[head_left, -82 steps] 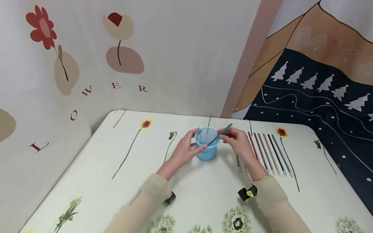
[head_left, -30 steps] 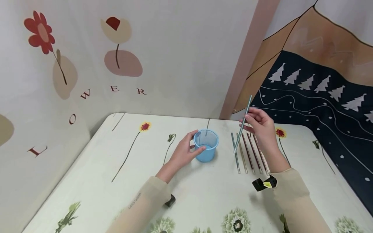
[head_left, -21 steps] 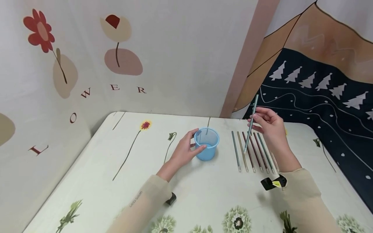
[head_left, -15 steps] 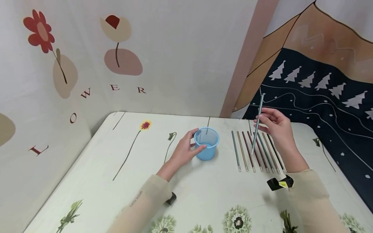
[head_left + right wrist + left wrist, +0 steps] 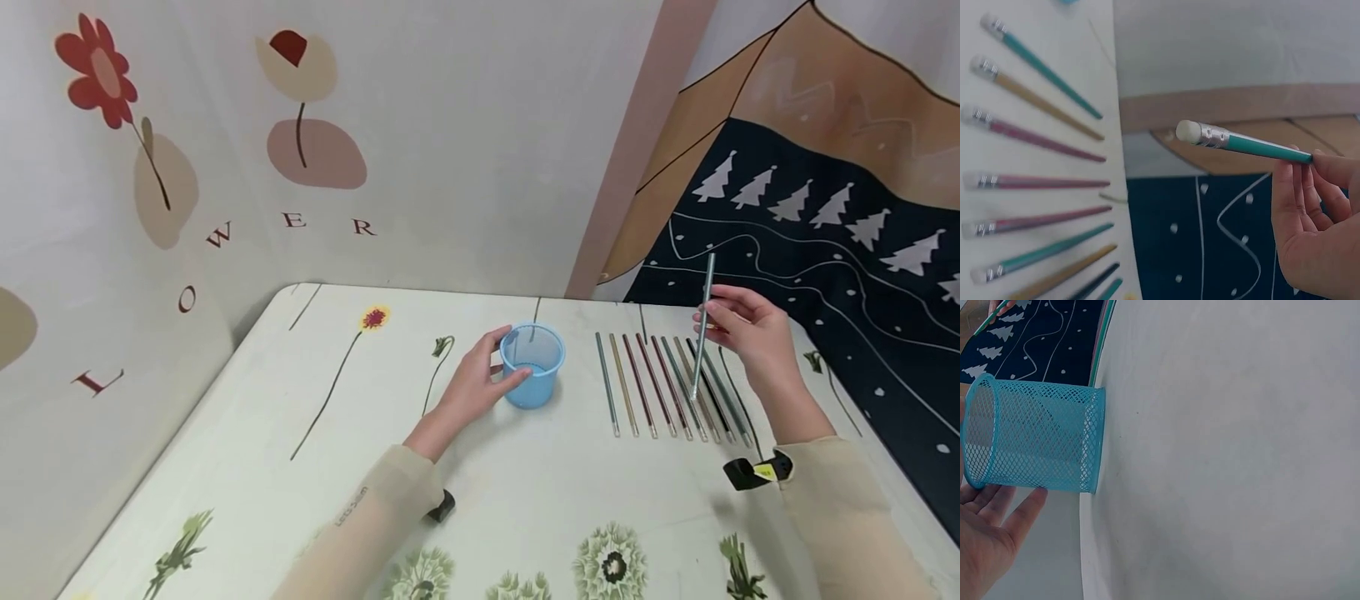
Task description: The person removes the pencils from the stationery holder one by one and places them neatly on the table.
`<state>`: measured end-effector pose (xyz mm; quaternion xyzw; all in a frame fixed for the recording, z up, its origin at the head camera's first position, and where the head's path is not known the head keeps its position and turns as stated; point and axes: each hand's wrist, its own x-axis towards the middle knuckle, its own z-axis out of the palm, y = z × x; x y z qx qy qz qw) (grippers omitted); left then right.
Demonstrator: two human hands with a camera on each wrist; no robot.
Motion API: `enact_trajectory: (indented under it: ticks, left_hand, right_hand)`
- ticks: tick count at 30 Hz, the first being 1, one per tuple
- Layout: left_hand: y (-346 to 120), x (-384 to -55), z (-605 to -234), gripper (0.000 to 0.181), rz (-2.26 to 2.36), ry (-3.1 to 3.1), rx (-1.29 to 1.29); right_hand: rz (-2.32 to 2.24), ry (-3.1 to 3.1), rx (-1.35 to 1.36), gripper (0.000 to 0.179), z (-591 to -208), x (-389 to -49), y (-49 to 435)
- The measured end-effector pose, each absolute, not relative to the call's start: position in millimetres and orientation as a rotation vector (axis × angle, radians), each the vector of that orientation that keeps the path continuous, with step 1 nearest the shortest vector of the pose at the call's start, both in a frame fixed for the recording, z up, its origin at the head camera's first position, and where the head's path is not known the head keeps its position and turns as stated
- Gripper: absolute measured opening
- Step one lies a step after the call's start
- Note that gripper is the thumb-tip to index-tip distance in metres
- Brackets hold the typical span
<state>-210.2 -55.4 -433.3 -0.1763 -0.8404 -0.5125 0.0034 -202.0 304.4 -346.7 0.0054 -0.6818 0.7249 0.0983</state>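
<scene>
A blue mesh pencil cup (image 5: 531,390) stands upright on the table, nothing visible inside it. My left hand (image 5: 471,383) holds it from the left, thumb at the near rim and fingers round the far side. In the left wrist view the mesh cup (image 5: 1041,437) appears sideways with fingers beside its wall. Raised above the table, my right hand (image 5: 757,342) pinches a teal pencil (image 5: 702,329) between thumb and fingers. The white eraser (image 5: 1190,132) end of this pencil points down in the head view, over the row of pencils (image 5: 654,387).
Several pencils in teal, tan, dark red and black lie side by side right of the cup, eraser ends toward me. The floral tablecloth (image 5: 517,492) covers the table. Behind rise a pale printed curtain (image 5: 465,167) and a dark cloth with white trees (image 5: 825,258).
My right hand has carried the teal pencil from over the cup to the right, across the row, turning it steeper. My left hand keeps its hold on the cup.
</scene>
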Motion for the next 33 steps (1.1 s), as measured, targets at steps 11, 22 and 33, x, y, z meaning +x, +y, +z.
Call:
enact_trajectory:
  ticks: [11, 22, 33]
  left_hand:
    - [-54.9, -211.0, -435.9, 0.076, -1.611, -2.640, -0.544]
    - [-54.5, -212.0, -434.0, 0.076, -1.604, -2.626, -0.560]
    - [-54.6, -209.8, -433.9, 0.075, -1.591, -2.638, -0.557]
  right_hand:
    - [2.038, -2.125, -0.184, 0.017, -360.0, -200.8, 338.9]
    - [1.832, -2.317, -0.370, 0.015, -390.0, -213.5, 380.9]
    - [1.715, -2.474, -0.563, 0.017, -426.7, -220.9, 413.7]
